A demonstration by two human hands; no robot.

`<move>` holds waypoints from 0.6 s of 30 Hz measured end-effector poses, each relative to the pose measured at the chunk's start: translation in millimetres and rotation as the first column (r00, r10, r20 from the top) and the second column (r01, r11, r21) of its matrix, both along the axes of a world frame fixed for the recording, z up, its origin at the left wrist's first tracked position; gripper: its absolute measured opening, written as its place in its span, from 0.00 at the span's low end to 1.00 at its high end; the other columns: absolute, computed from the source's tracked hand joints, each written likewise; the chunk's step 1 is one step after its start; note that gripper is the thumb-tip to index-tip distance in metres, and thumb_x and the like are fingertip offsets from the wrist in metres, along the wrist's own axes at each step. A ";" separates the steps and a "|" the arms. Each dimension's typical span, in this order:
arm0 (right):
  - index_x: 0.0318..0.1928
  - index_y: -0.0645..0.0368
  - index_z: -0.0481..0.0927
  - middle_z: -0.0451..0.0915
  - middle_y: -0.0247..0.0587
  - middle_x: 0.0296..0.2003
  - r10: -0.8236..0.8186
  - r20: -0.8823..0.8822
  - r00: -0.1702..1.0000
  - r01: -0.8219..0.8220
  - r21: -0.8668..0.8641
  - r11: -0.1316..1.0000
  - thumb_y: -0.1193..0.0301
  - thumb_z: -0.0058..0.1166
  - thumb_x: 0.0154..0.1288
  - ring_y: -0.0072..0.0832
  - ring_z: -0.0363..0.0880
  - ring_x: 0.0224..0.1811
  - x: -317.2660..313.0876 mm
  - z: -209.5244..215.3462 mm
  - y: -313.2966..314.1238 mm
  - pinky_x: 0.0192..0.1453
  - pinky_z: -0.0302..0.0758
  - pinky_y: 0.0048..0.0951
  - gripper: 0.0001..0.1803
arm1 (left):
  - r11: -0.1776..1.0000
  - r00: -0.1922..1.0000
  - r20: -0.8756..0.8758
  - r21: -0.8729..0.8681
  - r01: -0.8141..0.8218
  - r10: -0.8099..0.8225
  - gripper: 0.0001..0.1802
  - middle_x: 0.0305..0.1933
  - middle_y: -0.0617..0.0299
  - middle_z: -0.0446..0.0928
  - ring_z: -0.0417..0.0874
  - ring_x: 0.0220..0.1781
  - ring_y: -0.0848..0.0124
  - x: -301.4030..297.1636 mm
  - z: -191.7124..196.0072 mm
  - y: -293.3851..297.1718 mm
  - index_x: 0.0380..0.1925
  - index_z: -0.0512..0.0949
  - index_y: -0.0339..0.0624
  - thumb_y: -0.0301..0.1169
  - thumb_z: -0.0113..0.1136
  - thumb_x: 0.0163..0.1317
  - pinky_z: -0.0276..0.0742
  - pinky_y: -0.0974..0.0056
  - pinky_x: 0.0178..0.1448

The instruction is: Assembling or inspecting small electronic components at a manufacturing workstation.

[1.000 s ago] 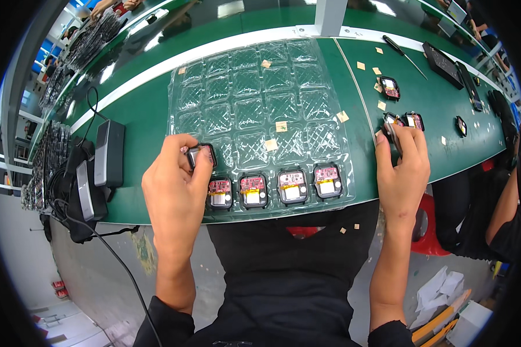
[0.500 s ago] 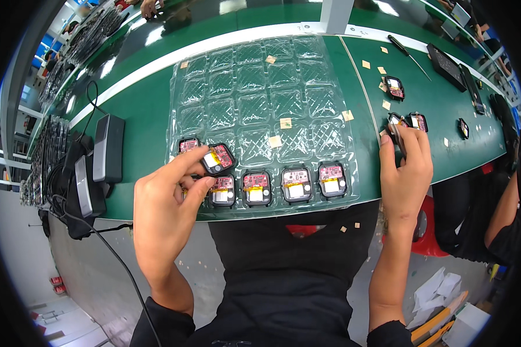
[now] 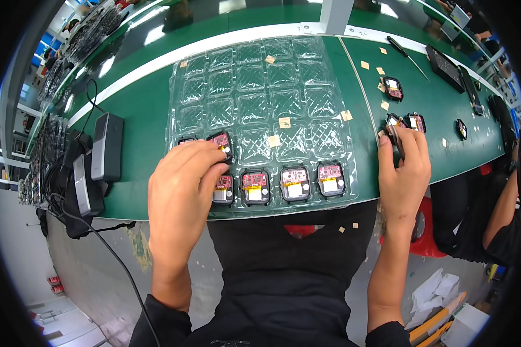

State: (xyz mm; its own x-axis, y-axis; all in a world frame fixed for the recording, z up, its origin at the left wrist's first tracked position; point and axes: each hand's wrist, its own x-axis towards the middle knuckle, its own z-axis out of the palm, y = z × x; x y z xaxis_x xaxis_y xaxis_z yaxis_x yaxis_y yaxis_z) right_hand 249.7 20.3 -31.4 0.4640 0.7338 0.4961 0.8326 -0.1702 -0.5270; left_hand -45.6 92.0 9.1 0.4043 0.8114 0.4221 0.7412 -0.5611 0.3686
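My left hand (image 3: 182, 188) rests over the near left corner of the clear plastic blister tray (image 3: 260, 75), fingers curled and pressed down on a small square black module with a red circuit board (image 3: 222, 140), which sits in a pocket of the tray's second row from the near edge; my fingertips touch its near left edge, though I cannot tell whether I am pinching it or only pushing it into place. Just near of it, the nearest row holds four more modules of the same kind (image 3: 295, 184), side by side in their pockets, each showing a red board with a pale patch. The far rows of the tray are bare pockets, with a few small tan paper squares (image 3: 284, 122) lying on them. My right hand (image 3: 404, 170) lies on the green bench mat (image 3: 139, 133) to the right of the tray, fingers bent together and closed around another black module (image 3: 392, 124) at the fingertips, with a further loose module (image 3: 417, 122) just beside it on the right and one more (image 3: 392, 88) farther off. To the far right lie a screwdriver (image 3: 408, 51) and a dark flat device (image 3: 444, 61). At the left of the bench sits a black power adapter (image 3: 107, 147) with its cable.
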 end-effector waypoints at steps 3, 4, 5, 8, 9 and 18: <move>0.47 0.64 0.83 0.81 0.43 0.42 0.017 0.033 0.999 -0.018 0.030 0.999 0.74 0.63 0.66 0.39 0.85 0.39 0.6 1.1 -0.3 0.42 0.80 0.38 0.10 | 1.000 1.000 -0.007 0.013 0.020 -0.020 0.08 0.43 0.55 0.86 0.86 0.49 0.54 -2.7 -0.8 1.8 0.36 0.86 0.36 0.21 0.71 0.55 0.81 0.56 0.52; 0.47 0.64 0.83 0.81 0.43 0.42 0.012 0.023 1.000 -0.012 0.020 1.000 0.74 0.63 0.66 0.39 0.85 0.38 -0.4 1.3 -0.1 0.42 0.80 0.38 0.10 | 0.999 0.999 -0.028 0.017 0.028 -0.027 0.08 0.43 0.55 0.86 0.86 0.51 0.54 -5.4 -3.4 2.6 0.37 0.86 0.36 0.20 0.70 0.55 0.81 0.55 0.53; 0.47 0.64 0.83 0.81 0.44 0.42 0.006 0.012 1.000 -0.006 0.010 1.000 0.75 0.63 0.66 0.39 0.85 0.38 -0.8 1.5 0.6 0.42 0.79 0.37 0.10 | 0.999 0.998 -0.048 0.022 0.036 -0.035 0.09 0.44 0.55 0.86 0.87 0.52 0.53 -6.8 -4.4 3.9 0.37 0.86 0.37 0.20 0.69 0.55 0.81 0.55 0.53; 0.46 0.64 0.83 0.81 0.44 0.41 0.004 0.004 1.000 -0.004 0.020 1.000 0.75 0.63 0.66 0.39 0.85 0.38 -0.4 0.6 1.0 0.42 0.79 0.37 0.10 | 0.995 0.984 -0.146 0.007 0.102 -0.100 0.09 0.44 0.53 0.87 0.87 0.55 0.52 -7.0 7.7 5.0 0.38 0.87 0.34 0.16 0.67 0.57 0.82 0.58 0.56; 0.46 0.64 0.83 0.81 0.44 0.41 0.005 0.005 1.000 -0.005 0.019 1.000 0.75 0.63 0.66 0.39 0.85 0.38 0.0 0.5 0.7 0.42 0.79 0.37 0.10 | 0.995 0.984 -0.145 0.006 0.101 -0.099 0.09 0.44 0.53 0.87 0.87 0.55 0.52 -7.6 6.8 6.0 0.38 0.87 0.34 0.16 0.67 0.57 0.82 0.58 0.56; 0.46 0.65 0.83 0.81 0.44 0.41 0.033 0.003 0.999 -0.033 0.029 0.999 0.77 0.64 0.65 0.38 0.85 0.37 2.7 -1.3 -3.3 0.41 0.79 0.37 0.10 | 0.992 0.989 -0.077 -0.042 0.123 -0.126 0.13 0.44 0.55 0.86 0.87 0.56 0.52 -12.0 -1.4 11.9 0.35 0.87 0.36 0.14 0.60 0.50 0.81 0.54 0.56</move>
